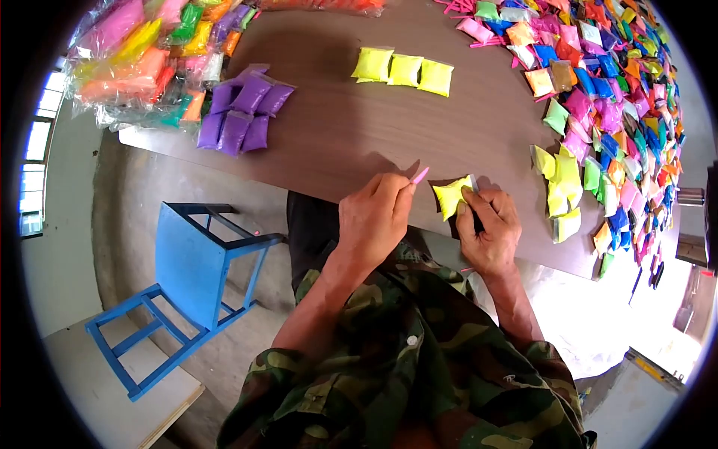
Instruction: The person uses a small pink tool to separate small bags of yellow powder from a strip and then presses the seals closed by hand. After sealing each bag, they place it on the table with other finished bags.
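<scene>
My left hand (pixel 374 217) is closed around a small pink stick (pixel 420 176), whose pointed end sticks out past the fingertips. My right hand (pixel 491 230) pinches a small yellow packet (pixel 450 196) by its right side, near the table's front edge. The packet is clear plastic with a soft-looking yellow filling. Farther back on the table stands a short row of yellow packets (pixel 404 70). To the right of my right hand lies a group of similar yellow packets (pixel 562 179).
Purple packets (pixel 235 132) lie stacked at the left, beside large bags of coloured packets (pixel 134 60). A big heap of mixed small packets (pixel 598 97) covers the right end of the brown table (pixel 321 135). A blue chair (pixel 191 262) stands at the left.
</scene>
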A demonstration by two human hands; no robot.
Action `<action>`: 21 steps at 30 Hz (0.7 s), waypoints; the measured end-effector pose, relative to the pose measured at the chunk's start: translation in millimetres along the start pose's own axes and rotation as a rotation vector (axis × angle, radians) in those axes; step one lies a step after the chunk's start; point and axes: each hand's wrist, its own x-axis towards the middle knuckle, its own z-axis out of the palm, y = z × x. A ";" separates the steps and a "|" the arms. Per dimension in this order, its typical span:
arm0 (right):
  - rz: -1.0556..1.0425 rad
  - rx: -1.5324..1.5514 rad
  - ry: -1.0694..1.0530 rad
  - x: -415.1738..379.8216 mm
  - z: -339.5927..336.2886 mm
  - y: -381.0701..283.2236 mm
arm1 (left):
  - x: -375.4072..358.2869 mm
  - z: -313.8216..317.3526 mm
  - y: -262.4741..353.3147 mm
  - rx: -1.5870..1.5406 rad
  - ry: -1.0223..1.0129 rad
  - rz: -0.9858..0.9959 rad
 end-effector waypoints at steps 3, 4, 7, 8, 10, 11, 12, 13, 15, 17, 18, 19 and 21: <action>0.008 0.011 -0.023 -1.9 -3.1 -1.7 | -7.0 -3.0 4.3 -0.161 -0.005 -0.070; -0.009 0.019 -0.020 -2.3 -5.1 -4.1 | -9.5 -4.2 5.5 -0.239 -0.018 -0.137; -0.077 -0.018 -0.057 1.4 -10.2 -7.0 | -14.5 -1.6 5.8 -0.333 0.015 -0.179; -0.125 -0.061 -0.091 3.2 -10.7 -7.9 | -15.3 -0.7 5.9 -0.346 0.059 -0.150; -0.127 -0.068 -0.111 4.0 -10.1 -10.6 | -17.9 -4.3 10.9 -0.358 0.028 -0.163; -0.124 -0.079 -0.130 4.4 -9.7 -11.4 | -18.9 -5.9 12.7 -0.373 -0.009 -0.174; -0.125 -0.078 -0.130 4.5 -9.0 -11.3 | -19.8 -5.5 11.9 -0.372 -0.008 -0.173; -0.128 -0.088 -0.121 3.9 -7.9 -10.5 | -21.1 -3.9 10.5 -0.369 -0.010 -0.164; -0.125 -0.099 -0.113 1.1 -6.2 -7.5 | -23.0 -1.8 11.4 -0.369 -0.017 -0.155; -0.121 -0.096 -0.085 -0.8 -3.9 -3.7 | -24.1 0.8 14.6 -0.361 0.020 -0.125; -0.121 -0.094 -0.087 -0.9 -3.0 -2.7 | -25.9 3.8 17.0 -0.360 0.020 -0.127; -0.123 -0.088 -0.075 -0.8 -2.0 -2.0 | -28.0 8.0 20.4 -0.363 0.010 -0.093; -0.124 -0.082 -0.060 -0.3 -0.9 -1.7 | -27.3 10.3 24.3 -0.317 -0.014 -0.065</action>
